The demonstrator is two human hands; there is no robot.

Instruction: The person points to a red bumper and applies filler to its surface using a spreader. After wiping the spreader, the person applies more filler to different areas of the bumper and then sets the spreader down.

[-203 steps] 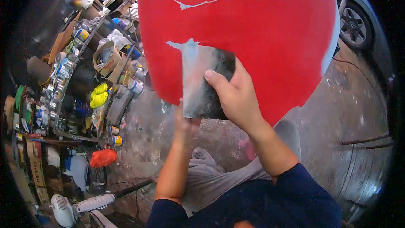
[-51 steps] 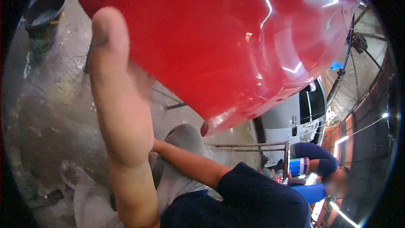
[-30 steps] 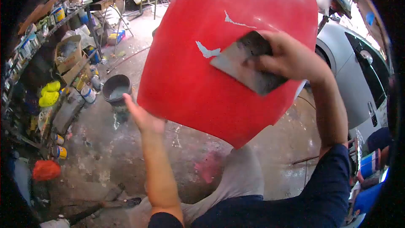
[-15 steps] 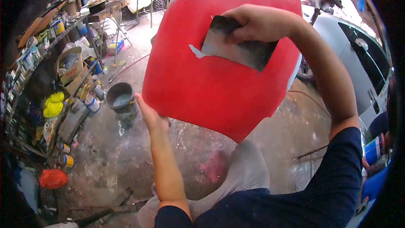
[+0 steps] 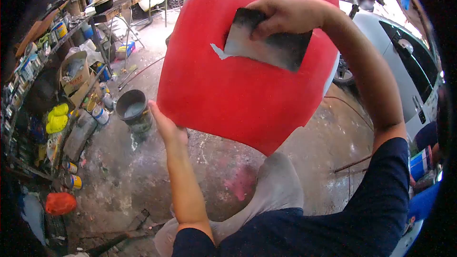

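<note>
A large red panel point(image 5: 228, 95) with pale grey areas at its top and right edge stands tilted in front of me. My right hand point(image 5: 285, 15) lies on its upper part, thumb on top of a dark grey sheet of sandpaper point(image 5: 281, 50) dusted with light grey. A jagged pale strip point(image 5: 218, 51) shows at the sheet's left end. My left hand point(image 5: 167, 126) grips the panel's lower left edge, thumb along the rim and fingers hidden underneath.
A black bucket point(image 5: 133, 107) of greyish liquid stands beside my left hand. Farther left are a cardboard box point(image 5: 74, 74), paint cans point(image 5: 100, 114) and a cluttered shelf point(image 5: 35, 62). A silver car point(image 5: 395, 62) is at right, and a hose point(image 5: 350, 104) crosses the floor.
The whole view has shifted slightly, so things appear higher and a little farther left. My right hand and the sandpaper have moved only slightly, if at all, on the panel. Both grips are unchanged.
</note>
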